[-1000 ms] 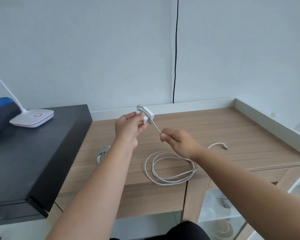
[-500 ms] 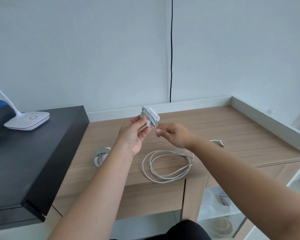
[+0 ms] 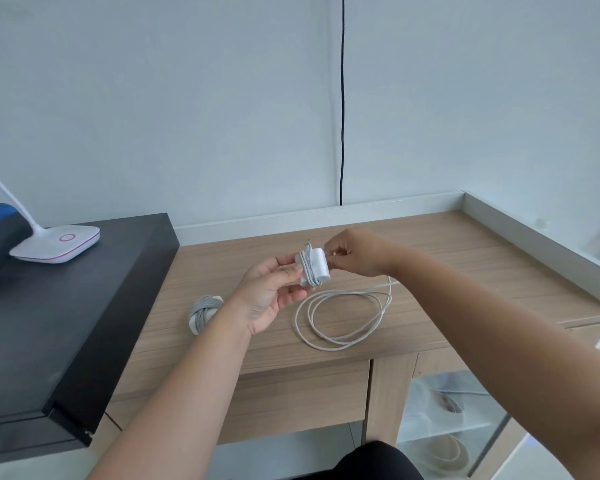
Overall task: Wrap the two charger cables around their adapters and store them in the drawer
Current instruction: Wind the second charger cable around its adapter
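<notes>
Winding more cable [image 3: 343, 317] round adapter [image 3: 314, 268] than before.

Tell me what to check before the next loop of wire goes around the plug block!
1. Left hand holds the white adapter steady: ok.
2. Right hand pinches the white cable by the adapter: ok.
3. Loose cable on the wooden desk free of knots: ok.
4. Gray wrapped charger lies clear of the loops: ok.
5. Cable's far end free: cannot tell.
6. Drawer open: cannot tell.
</notes>
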